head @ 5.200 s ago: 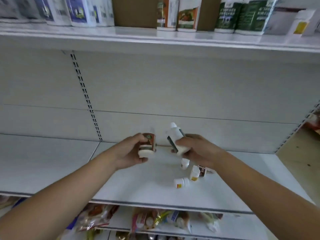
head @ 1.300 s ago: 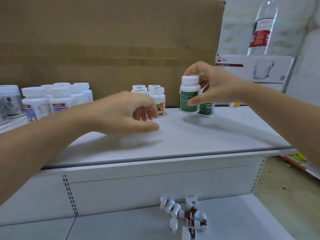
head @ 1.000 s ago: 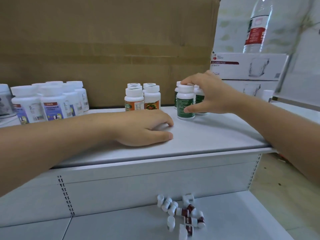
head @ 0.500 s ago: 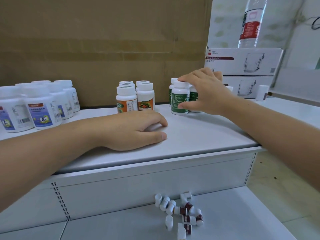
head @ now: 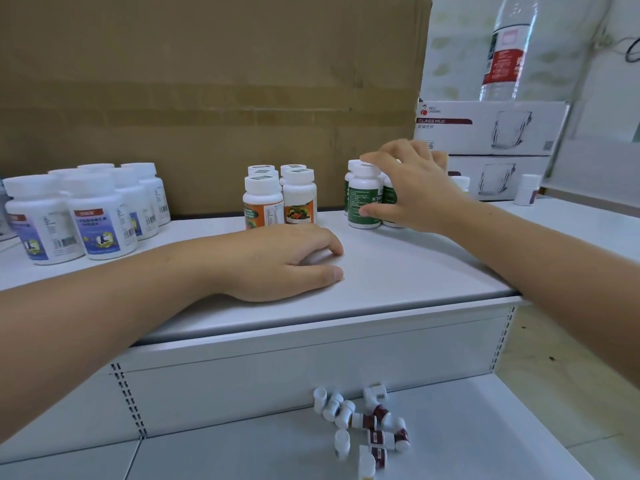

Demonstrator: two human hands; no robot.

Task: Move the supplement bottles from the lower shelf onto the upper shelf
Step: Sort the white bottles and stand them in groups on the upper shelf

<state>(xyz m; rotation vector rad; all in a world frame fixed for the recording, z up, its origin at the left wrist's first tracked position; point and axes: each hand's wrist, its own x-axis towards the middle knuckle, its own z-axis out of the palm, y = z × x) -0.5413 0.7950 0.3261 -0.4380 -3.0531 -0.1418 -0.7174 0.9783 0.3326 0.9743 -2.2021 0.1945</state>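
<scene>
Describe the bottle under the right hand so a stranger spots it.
On the white upper shelf, before the brown cardboard box, look right of the orange-labelled bottles. It is the frontmost green-labelled, white-capped bottle there, alone gripped by the right hand.

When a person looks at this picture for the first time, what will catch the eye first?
The right hand grips a green-labelled bottle standing on the upper shelf, in front of a big cardboard box. The left hand rests on the same shelf, holding nothing. Below, a heap of small bottles lies tumbled on the lower shelf.
</scene>
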